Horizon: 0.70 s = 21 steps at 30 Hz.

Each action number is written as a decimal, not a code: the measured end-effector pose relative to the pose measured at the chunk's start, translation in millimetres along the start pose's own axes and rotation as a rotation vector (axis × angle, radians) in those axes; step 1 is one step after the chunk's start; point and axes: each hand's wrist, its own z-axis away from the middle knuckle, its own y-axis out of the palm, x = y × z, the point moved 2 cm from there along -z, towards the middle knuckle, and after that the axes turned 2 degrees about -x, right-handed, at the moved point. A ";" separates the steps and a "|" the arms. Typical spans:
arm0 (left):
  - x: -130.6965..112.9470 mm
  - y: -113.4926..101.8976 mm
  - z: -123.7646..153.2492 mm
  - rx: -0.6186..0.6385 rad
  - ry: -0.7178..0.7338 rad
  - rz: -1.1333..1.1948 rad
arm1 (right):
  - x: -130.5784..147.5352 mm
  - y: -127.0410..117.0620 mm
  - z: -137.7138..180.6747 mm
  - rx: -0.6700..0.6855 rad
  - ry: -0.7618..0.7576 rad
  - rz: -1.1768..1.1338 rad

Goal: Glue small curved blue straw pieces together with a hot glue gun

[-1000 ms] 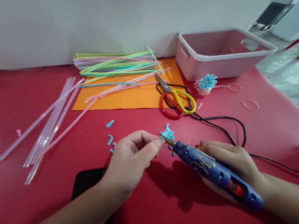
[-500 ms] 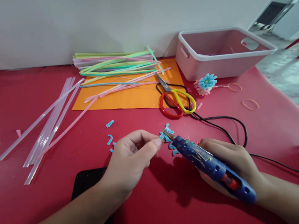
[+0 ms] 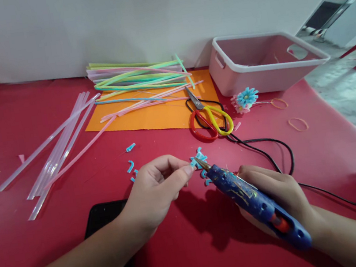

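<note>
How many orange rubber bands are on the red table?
2. One rubber band lies right of the blue flower, before the pink bin; the other lies nearer, further right. More may hide inside the bin.

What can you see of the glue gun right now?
The glue gun is blue plastic, its body smeared with dried glue strands, with an orange-red trigger and a thin metal nozzle. The right hand grips it from below, tilted, with the nozzle pointing up and to the left. The tip meets a blue straw piece pinched in the fingers of the left hand. A black cord lies behind it; where it joins the gun is hidden.
</note>
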 end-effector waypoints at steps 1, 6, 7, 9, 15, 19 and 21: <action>0.1 0.1 0.0 0.004 0.003 0.002 | 0.3 -0.1 -0.2 -0.006 0.013 0.011; 0.7 -0.3 0.0 0.009 -0.005 0.011 | 0.2 -0.3 -0.5 -0.025 0.023 0.010; 0.7 -0.4 -0.1 0.009 -0.008 0.011 | -0.1 -0.2 -0.5 -0.019 0.020 0.006; 0.6 -0.7 -0.3 0.008 -0.007 0.013 | -0.6 0.3 -0.7 0.007 0.005 -0.005; 2.2 -1.3 0.6 0.011 -0.008 0.022 | 0.9 0.0 0.0 0.022 -0.042 -0.027; 2.7 -1.0 0.5 0.012 -0.005 0.032 | -0.1 -0.9 2.1 -0.009 0.012 0.010; 2.4 -0.7 0.2 0.022 -0.005 0.037 | -0.8 -0.6 2.4 -0.011 0.025 0.010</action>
